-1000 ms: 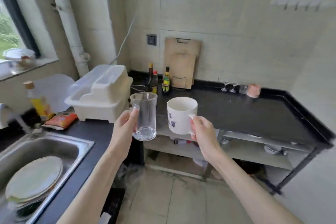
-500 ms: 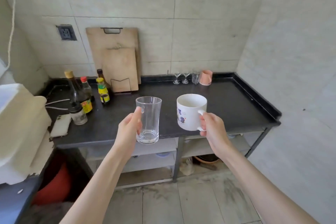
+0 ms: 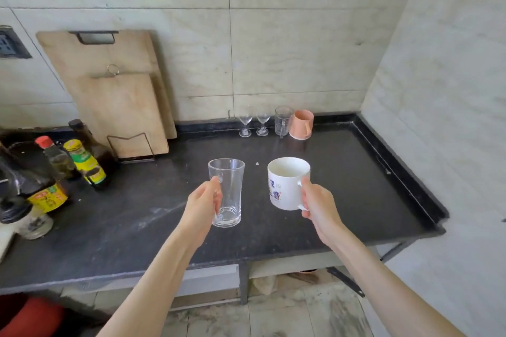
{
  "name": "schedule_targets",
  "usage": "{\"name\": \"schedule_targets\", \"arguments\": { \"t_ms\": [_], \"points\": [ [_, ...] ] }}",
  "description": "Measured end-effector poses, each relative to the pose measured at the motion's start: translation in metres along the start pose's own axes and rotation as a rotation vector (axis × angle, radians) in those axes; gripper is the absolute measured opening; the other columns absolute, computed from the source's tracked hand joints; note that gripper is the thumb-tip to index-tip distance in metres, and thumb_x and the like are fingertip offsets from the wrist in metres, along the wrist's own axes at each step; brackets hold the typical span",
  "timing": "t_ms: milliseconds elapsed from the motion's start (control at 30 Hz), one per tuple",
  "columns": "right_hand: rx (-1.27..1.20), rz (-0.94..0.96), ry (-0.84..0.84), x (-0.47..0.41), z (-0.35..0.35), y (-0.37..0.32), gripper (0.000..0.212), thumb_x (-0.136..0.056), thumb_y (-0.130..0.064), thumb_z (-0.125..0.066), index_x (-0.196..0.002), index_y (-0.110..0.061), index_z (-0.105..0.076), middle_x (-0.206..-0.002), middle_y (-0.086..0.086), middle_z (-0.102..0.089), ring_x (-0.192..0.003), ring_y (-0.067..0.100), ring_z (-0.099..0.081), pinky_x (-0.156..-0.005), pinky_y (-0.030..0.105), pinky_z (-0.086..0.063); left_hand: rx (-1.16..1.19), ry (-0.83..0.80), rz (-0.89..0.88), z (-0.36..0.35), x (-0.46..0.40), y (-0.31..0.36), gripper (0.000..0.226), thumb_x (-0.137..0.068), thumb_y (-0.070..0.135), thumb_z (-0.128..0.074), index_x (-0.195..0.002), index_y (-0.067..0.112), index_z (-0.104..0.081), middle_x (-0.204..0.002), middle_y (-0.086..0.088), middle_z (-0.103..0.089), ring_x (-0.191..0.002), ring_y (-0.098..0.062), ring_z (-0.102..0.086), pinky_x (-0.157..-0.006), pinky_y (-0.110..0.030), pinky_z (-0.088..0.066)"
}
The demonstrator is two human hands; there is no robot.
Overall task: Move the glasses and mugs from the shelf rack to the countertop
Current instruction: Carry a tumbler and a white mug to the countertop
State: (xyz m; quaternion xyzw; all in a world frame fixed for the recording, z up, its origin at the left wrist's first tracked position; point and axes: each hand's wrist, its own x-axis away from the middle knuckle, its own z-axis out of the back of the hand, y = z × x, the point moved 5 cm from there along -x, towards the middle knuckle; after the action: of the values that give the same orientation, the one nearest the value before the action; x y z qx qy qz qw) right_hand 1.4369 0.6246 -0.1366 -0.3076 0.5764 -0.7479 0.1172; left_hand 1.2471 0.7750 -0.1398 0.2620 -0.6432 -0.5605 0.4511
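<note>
My left hand [image 3: 203,204] grips the handle of a clear glass mug [image 3: 228,194], held upright above the black countertop [image 3: 342,186]. A white mug with blue lettering [image 3: 286,182] is held by its handle in my right hand [image 3: 319,206], also upright and above the counter. Against the back wall stand two small stemmed glasses [image 3: 254,125], a clear glass mug [image 3: 282,120] and a pink mug [image 3: 300,124]. The shelf rack is out of view.
Two wooden cutting boards [image 3: 117,96] lean on the wall at the back left. Several sauce bottles [image 3: 79,161] crowd the counter's left end. The counter has a raised rim [image 3: 405,172] along its right side, with a tiled wall beyond.
The view has turned right from the sink and closed in on the black counter. Both hands, each still holding its mug, are now over the countertop.
</note>
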Motion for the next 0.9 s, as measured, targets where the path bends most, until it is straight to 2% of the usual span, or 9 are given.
{"name": "schedule_targets", "arguments": {
  "t_ms": [133,267,367,500,633,733,833,900],
  "points": [
    [0.011,-0.074,0.001,-0.055,0.004,0.001,0.039,-0.087,-0.049,-0.048,-0.064,-0.018,-0.046,-0.061,-0.004,-0.04,-0.059,0.015,-0.035,-0.055,0.026,-0.031,-0.034,-0.015,0.034,-0.032,-0.044,-0.012,0.042,-0.095,0.035,-0.042,-0.059,0.015,-0.039,-0.057,0.004,-0.035,-0.061,-0.015,-0.033,-0.066,-0.028,-0.033],
    [0.016,-0.134,0.001,-0.1,0.0,0.01,0.042,-0.086,-0.051,-0.048,-0.068,-0.013,-0.047,-0.061,-0.003,-0.039,-0.059,0.015,-0.035,-0.056,0.027,-0.032,-0.021,-0.041,0.089,-0.048,-0.083,-0.029,0.036,-0.095,0.033,-0.043,-0.065,0.013,-0.047,-0.069,-0.001,-0.044,-0.069,-0.016,-0.038,-0.076,-0.03,-0.033],
    [0.032,-0.186,0.029,-0.133,-0.007,0.018,0.045,-0.085,-0.054,-0.048,-0.07,-0.012,-0.048,-0.063,-0.002,-0.04,-0.058,0.015,-0.035,-0.056,0.027,-0.032,-0.011,-0.071,0.103,-0.057,-0.116,-0.036,0.034,-0.095,0.032,-0.044,-0.068,0.013,-0.053,-0.074,-0.001,-0.05,-0.073,-0.017,-0.042,-0.077,-0.031,-0.033],
    [0.044,-0.233,0.069,-0.175,-0.017,0.022,0.047,-0.082,-0.056,-0.052,-0.061,-0.014,-0.05,-0.065,-0.001,-0.046,-0.062,0.014,-0.043,-0.061,0.03,-0.036,-0.014,-0.106,0.093,-0.07,-0.153,-0.038,0.034,-0.095,0.033,-0.044,-0.07,0.014,-0.057,-0.079,0.002,-0.056,-0.077,-0.013,-0.047,-0.077,-0.027,-0.035],
    [0.082,-0.255,0.093,-0.223,-0.032,0.02,0.042,-0.082,-0.047,-0.056,-0.052,-0.018,-0.047,-0.065,-0.001,-0.047,-0.063,0.015,-0.044,-0.055,0.027,-0.033,-0.079,-0.181,0.098,-0.081,-0.198,-0.04,0.034,-0.096,0.035,-0.04,-0.078,0.017,-0.061,-0.087,0.008,-0.059,-0.08,-0.006,-0.047,-0.079,-0.023,-0.035],
    [0.111,-0.274,0.088,-0.256,-0.05,0.02,0.037,-0.081,-0.045,-0.055,-0.058,-0.016,-0.054,-0.072,0.001,-0.053,-0.065,0.013,-0.047,-0.062,0.029,-0.038,-0.12,-0.192,0.088,-0.084,-0.233,-0.037,0.034,-0.097,0.036,-0.038,-0.084,0.016,-0.064,-0.085,0.019,-0.062,-0.08,0.001,-0.05,-0.078,-0.02,-0.035],
    [0.116,-0.304,0.099,-0.285,-0.071,0.025,0.035,-0.081,-0.045,-0.053,-0.066,-0.014,-0.058,-0.078,0.002,-0.057,-0.07,0.014,-0.051,-0.071,0.034,-0.043,-0.141,-0.175,0.074,-0.086,-0.262,-0.035,0.033,-0.096,0.037,-0.038,-0.08,0.023,-0.064,-0.096,0.013,-0.065,-0.083,0.0,-0.052,-0.078,-0.02,-0.037],
    [0.136,-0.311,0.104,-0.3,-0.084,0.028,0.037,-0.082,-0.047,-0.052,-0.077,-0.012,-0.062,-0.085,0.003,-0.061,-0.078,0.016,-0.056,-0.078,0.036,-0.048,-0.137,-0.168,0.054,-0.087,-0.278,-0.035,0.032,-0.097,0.037,-0.038,-0.08,0.026,-0.063,-0.09,0.018,-0.065,-0.078,0.005,-0.053,-0.078,-0.021,-0.038]
  ]
}}
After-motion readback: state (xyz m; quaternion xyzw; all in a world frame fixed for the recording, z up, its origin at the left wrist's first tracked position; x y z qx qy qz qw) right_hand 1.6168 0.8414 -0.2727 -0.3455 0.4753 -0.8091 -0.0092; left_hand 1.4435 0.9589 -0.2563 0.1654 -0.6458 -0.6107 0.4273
